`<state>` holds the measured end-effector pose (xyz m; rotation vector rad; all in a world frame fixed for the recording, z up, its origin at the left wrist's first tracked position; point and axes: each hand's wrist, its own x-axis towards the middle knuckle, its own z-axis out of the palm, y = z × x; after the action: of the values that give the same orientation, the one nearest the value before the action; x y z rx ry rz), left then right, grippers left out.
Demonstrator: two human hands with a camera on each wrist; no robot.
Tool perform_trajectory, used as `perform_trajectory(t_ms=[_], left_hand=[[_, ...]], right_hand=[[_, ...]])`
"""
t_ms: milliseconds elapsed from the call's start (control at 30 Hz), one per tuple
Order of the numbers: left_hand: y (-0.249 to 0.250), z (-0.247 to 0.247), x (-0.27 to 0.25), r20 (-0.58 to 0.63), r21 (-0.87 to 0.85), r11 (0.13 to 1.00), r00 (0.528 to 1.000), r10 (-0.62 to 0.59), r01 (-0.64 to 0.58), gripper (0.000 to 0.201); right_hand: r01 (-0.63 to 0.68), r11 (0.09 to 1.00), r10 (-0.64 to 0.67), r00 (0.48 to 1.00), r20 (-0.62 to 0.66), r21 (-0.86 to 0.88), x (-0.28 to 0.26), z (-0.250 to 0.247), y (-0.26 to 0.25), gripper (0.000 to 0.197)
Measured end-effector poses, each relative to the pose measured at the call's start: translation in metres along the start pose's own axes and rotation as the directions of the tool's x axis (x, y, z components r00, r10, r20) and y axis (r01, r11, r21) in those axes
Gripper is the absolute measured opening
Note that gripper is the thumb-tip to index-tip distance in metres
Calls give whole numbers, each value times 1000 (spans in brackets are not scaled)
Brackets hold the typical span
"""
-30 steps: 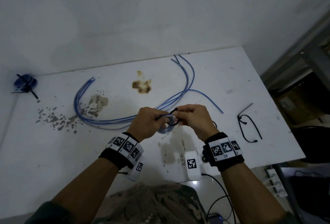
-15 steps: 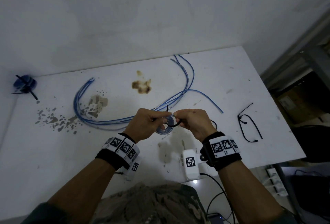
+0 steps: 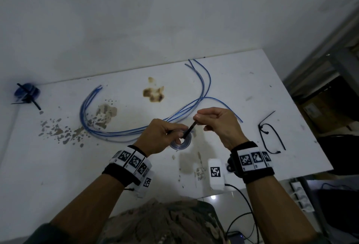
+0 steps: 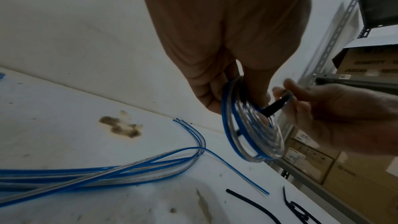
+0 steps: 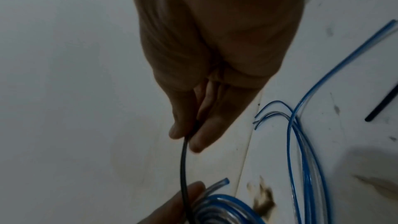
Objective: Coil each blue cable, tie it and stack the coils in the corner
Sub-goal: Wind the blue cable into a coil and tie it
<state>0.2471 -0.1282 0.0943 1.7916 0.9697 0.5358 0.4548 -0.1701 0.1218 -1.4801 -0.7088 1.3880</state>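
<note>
My left hand grips a small coil of blue and clear cable above the white table; the coil hangs below its fingers in the left wrist view. A black zip tie runs through the coil. My right hand pinches the tie's tail between thumb and forefinger, up and to the right of the coil. Several loose blue cables lie in a long curve on the table behind the hands. A tied blue coil with black tie tails sits in the far left corner.
More black zip ties lie on the table right of my right hand. Brown stains and chipped spots mark the tabletop. A metal shelf with cardboard boxes stands past the table's right edge. A white wall rises behind.
My right hand has moved up and to the right, drawing the black tie's tail out through the coil. The left hand still holds the coil in about the same place.
</note>
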Motion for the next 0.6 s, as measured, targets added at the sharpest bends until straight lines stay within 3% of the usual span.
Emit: perform_trajectory(t_ms=[100,233,367,500,600], left_hand=[[0,3,0,-26,-30,1000,1000,3,-4,27],[-9,0,1,-172,-95,995,984,-51,35,24],[-12,-2,3,-256,-175,981,958,-129,86,25],[-14,-1,2,-273,-185,978,950,-149,100,27],[-15,1,-1,-286,-228,969,945,-159,94,28]], right_hand=[[29,1000,-29,998,54,-3,-2,3,2,12],[271,956,-263,961,85,-112,-19,10,13,14],[541,734,-492,840,228,-411,-30,28,41,11],[562,730,-573,813,99,-388,-30,41,55,14],[421,849,-458,888,-47,-320,-29,48,54,16]])
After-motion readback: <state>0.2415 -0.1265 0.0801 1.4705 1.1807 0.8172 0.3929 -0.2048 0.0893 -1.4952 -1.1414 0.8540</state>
